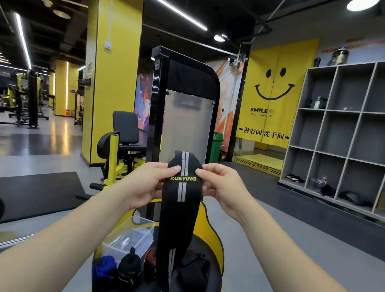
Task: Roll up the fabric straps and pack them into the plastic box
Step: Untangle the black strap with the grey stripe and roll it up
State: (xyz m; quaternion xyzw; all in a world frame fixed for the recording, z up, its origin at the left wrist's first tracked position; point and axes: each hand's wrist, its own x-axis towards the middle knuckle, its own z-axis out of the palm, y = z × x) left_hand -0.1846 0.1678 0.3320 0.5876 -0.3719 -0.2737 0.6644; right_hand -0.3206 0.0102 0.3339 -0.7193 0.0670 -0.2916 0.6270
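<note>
Right now I have the black strap lifted up in front of me, both hands pinching its top end. My left hand grips the left edge with the thumb pressed on the front face, and my right hand does the same on the right edge, fingers curled behind the fabric. The top of the strap folds over just above my thumbs, and the long tail hangs straight down, its lower end trailing onto the round black seat with the yellow rim below.

On that seat the clear plastic box sits to the left, open and, as far as I can tell, without any strap inside. Near it lie a blue strap, a dark rolled bundle, a red and black piece, and another loose black strap to the right.

I judge the step in hand to be the start of the roll on this strap: the end is folded but no tight coil shows. The next move calls for turning the folded end over on itself, keeping both edges level so the roll stays straight, and feeding the hanging tail up evenly before carrying it down to the box.
</note>
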